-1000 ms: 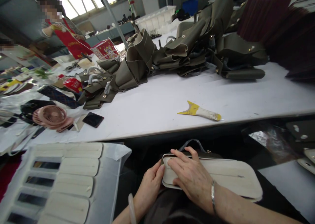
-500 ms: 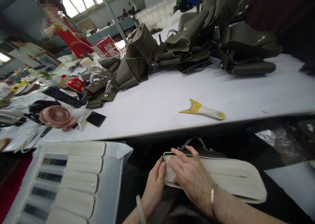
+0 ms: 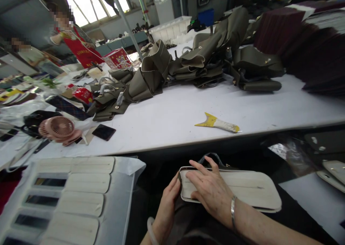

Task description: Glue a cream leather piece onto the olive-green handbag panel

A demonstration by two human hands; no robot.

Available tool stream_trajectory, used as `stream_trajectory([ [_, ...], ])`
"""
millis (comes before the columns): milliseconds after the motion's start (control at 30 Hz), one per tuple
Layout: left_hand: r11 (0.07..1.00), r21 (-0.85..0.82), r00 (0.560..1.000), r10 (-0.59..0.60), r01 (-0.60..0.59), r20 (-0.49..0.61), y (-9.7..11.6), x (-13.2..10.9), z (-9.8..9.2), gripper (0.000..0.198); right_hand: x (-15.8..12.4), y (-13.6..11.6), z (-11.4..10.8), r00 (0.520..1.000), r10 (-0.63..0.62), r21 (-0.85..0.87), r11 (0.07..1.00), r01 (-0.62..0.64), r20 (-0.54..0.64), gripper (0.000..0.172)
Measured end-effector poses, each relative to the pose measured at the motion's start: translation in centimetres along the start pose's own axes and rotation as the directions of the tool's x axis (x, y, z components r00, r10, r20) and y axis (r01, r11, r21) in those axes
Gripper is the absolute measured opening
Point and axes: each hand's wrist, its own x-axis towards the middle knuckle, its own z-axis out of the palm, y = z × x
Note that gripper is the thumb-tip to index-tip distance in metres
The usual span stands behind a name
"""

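A long cream panel with rounded ends (image 3: pixel 250 187) lies on the base of a dark olive handbag in my lap, its handle (image 3: pixel 212 157) showing behind. My left hand (image 3: pixel 168 202) grips the bag's left end, thumb and fingers against the edge. Across the panel's left part rests my right hand (image 3: pixel 211 189), fingers spread and pressing on the surface. Most of the bag body is hidden beneath the panel and my hands. To the left, several similar cream panels (image 3: pixel 83 182) lie in rows on a translucent sheet-covered box (image 3: pixel 122 187).
On the white table (image 3: pixel 153 126) are a yellow forked scraper (image 3: pixel 217 123), a phone (image 3: pixel 104 132), a pink fan (image 3: pixel 59 128) and a heap of olive bags (image 3: pixel 199 61). Dark maroon stacked pieces (image 3: pixel 309 54) stand at right. Two people (image 3: pixel 78 47) are at the far left.
The view has tilted and shifted slightly, bringing the maroon stack further into sight. The panel's right end sits a little further left and higher. Both hands keep nearly the same hold.
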Motion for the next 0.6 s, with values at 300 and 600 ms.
stream_trajectory([
  [300, 0.985, 0.162, 0.993, 0.077, -0.061, -0.093, -1.3, 1.2, -1.4, 0.043, 0.1, 0.2, 0.1, 1.000, 0.024, 0.050, 0.998, -0.024, -0.004, 0.035],
  [600, 0.988, 0.140, 0.978, 0.090, -0.064, -0.190, -2.8, 1.0, -2.1, 0.049, 0.2, 0.5, 0.4, 0.999, 0.030, 0.107, 0.994, -0.033, 0.027, 0.034],
])
